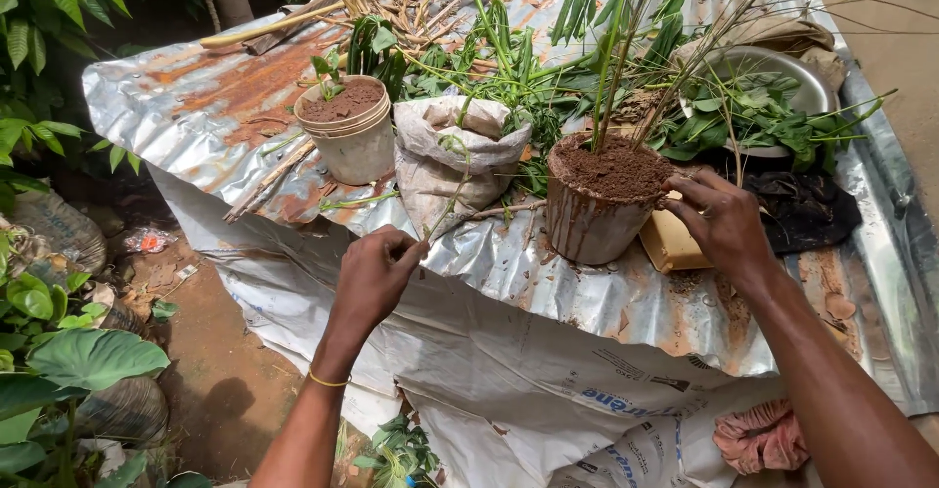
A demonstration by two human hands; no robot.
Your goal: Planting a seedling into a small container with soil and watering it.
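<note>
left hand (377, 273): fingers pinch thin green cutting (452, 190) | right hand (724, 222): fingers spread on rim of soil-filled, mud-streaked pot (592, 219) | two soil pots, one sack (450, 160) on tabletop (587, 292)

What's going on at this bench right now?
A person is potting plants on a rusty metal sheet. The left hand pinches a thin cutting stem between its fingertips. The right hand rests on the rim of a soil-filled pot with tall stalks in it. A smaller pot of soil, a soil bag and a metal bowl of leaves sit behind.
</note>
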